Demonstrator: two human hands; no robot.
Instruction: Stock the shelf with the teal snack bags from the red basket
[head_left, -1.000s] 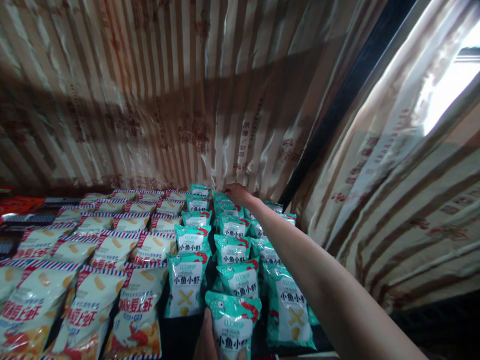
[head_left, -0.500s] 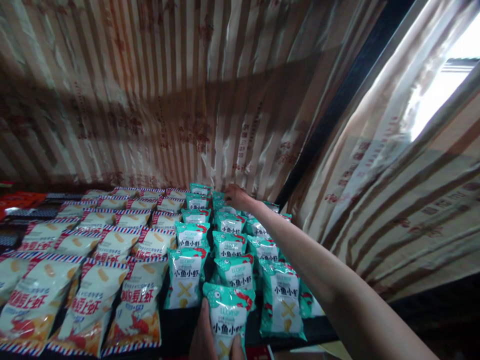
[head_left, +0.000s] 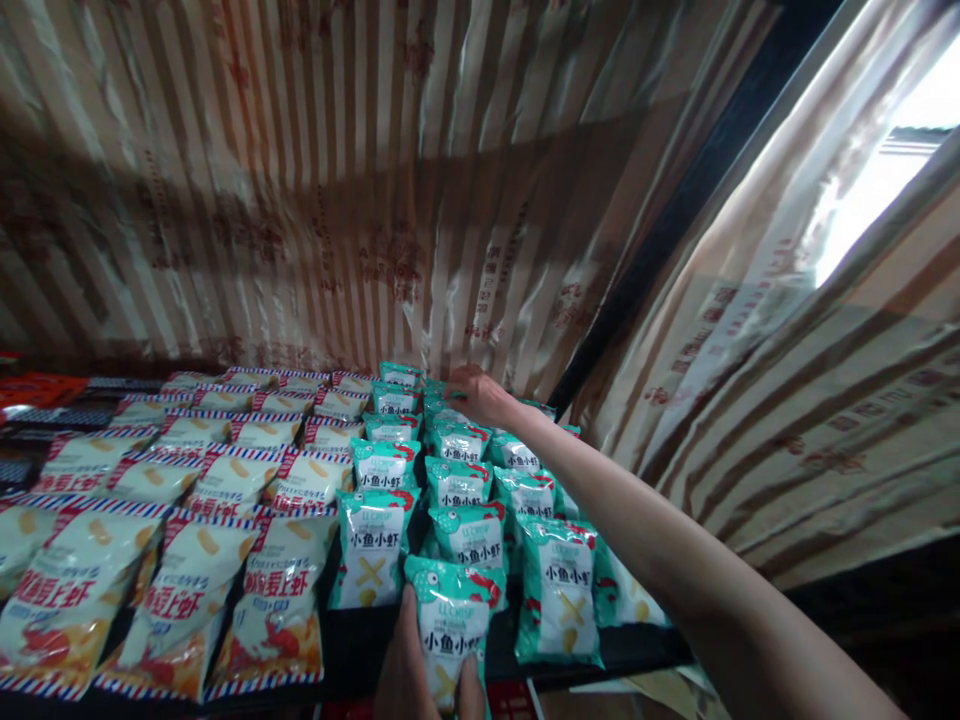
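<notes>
The left hand [head_left: 420, 672] is closed round the lower part of a teal and white foil snack bag printed with a red shrimp [head_left: 452, 630], thumb on its left edge and a fingertip showing on its front near the bottom right; this bag stands at the very front of the middle teal row, at the lip of the dark shelf [head_left: 360, 650]. The right hand [head_left: 480, 395] is stretched far back along the same row, fingers spread and laid flat on top of the rearmost teal bags [head_left: 450, 418], close to the striped cream and brown plastic sheeting [head_left: 337, 200] behind them; it seems to press rather than grasp, though whether a finger is hooked round a bag edge cannot be made out. The likely trouble is at the front: the held bag is puffy and slick, and a push from behind along the leaning row [head_left: 457, 485] could squeeze it out of the left hand's hold and over the shelf edge. The outstretched right forearm also passes just above the right-hand teal row [head_left: 559, 590], so a dip of the elbow could knock those bags sideways. To the left of the held bag, the white, red and blue striped snack bags [head_left: 274, 600] overlap loosely and could slide if nudged.
</notes>
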